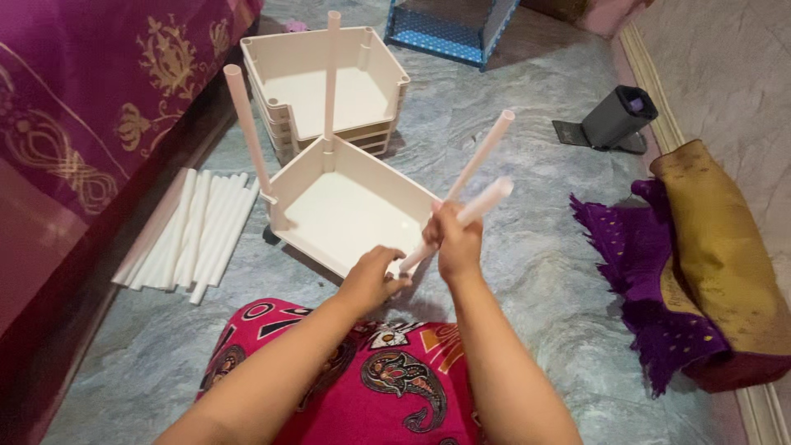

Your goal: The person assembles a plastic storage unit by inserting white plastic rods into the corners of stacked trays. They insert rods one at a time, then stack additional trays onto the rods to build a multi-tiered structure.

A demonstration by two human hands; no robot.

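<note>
A white plastic shelf tray (346,218) lies on the floor in front of me, with white poles standing in its corners. One pole (247,124) rises at its left corner, another pole (331,74) at the far corner, and a third (486,148) leans out at the near right corner. My right hand (455,243) is shut on a white pole (486,202), slanted towards the tray's near corner. My left hand (375,276) grips the tray's near corner where the pole's lower end meets it.
A stack of white trays (362,82) stands behind. Several loose white poles (198,235) lie at the left beside a purple bedspread (91,91). A purple cloth (643,272) with a yellow-brown bundle lies right; a dark device (618,119) and a blue dotted box (445,29) sit farther back.
</note>
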